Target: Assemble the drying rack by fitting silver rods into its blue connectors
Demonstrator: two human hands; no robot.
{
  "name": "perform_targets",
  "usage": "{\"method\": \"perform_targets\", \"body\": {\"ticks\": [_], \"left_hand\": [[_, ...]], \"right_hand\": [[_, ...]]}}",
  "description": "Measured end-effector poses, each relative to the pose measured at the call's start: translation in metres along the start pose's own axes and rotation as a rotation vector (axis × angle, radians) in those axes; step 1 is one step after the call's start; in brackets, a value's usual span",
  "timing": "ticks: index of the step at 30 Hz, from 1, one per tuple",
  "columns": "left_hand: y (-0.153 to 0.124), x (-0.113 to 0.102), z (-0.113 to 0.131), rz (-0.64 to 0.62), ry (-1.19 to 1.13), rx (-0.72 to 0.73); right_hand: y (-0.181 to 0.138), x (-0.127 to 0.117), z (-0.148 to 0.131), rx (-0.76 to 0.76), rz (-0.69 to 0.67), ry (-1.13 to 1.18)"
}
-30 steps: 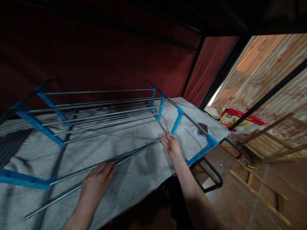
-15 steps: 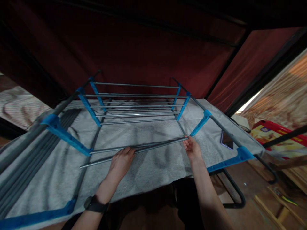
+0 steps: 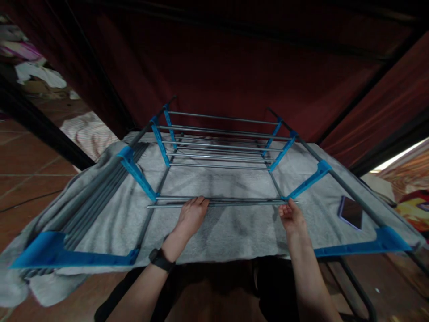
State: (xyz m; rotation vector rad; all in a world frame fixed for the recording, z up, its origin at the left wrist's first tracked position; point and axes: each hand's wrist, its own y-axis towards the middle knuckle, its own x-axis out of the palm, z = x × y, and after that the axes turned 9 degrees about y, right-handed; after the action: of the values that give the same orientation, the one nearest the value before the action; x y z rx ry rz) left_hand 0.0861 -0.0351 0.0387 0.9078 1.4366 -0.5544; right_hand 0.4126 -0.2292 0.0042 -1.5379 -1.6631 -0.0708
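A rack of grey metal rods and blue plastic brackets (image 3: 140,176) lies on a grey towel (image 3: 234,228) over a table. My left hand (image 3: 191,213) is curled around a loose grey metal rod (image 3: 234,203) near its left part. My right hand (image 3: 291,214) pinches the same rod at its right end, beside a blue bracket (image 3: 310,176). The rod lies level across the frame, next to a second rod set between the brackets. A black watch sits on my left wrist.
A phone (image 3: 351,212) lies on the towel at the right, inside the rack's side rail (image 3: 348,190). Spare grey rods (image 3: 90,197) lie bundled at the left. Dark red cloth hangs behind. Tiled floor and clothes show at left.
The view has swung to the left. Both hands brought the loose rod from a slanted lie to level, up against the blue brackets at the front of the rack.
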Motion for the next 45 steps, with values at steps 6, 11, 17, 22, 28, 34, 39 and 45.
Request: {"method": "perform_targets", "body": {"ticks": [6, 11, 17, 22, 28, 34, 39, 45], "left_hand": [[0.003, 0.001, 0.0, 0.032, -0.002, 0.014], [0.009, 0.002, -0.003, 0.046, 0.007, 0.02], [0.016, 0.006, -0.006, 0.054, 0.003, 0.022], [0.012, 0.012, -0.009, 0.061, -0.016, 0.026], [0.003, 0.018, -0.006, 0.079, -0.037, 0.032], [0.003, 0.017, -0.001, 0.091, -0.011, -0.004], [0.006, 0.011, -0.005, 0.102, -0.015, 0.019], [0.014, 0.018, -0.023, 0.127, -0.089, 0.105]], "right_hand": [[0.007, -0.005, -0.005, -0.01, 0.013, -0.005], [0.01, -0.011, -0.008, -0.027, -0.013, -0.011], [0.008, -0.021, -0.011, 0.027, 0.036, 0.034], [0.004, -0.027, -0.011, 0.025, -0.01, 0.014], [0.006, -0.031, -0.011, 0.078, 0.088, 0.019], [0.011, -0.023, -0.008, 0.041, -0.002, 0.061], [-0.008, -0.004, -0.004, 0.006, -0.062, 0.156], [-0.024, 0.013, 0.006, 0.007, -0.088, 0.202]]}}
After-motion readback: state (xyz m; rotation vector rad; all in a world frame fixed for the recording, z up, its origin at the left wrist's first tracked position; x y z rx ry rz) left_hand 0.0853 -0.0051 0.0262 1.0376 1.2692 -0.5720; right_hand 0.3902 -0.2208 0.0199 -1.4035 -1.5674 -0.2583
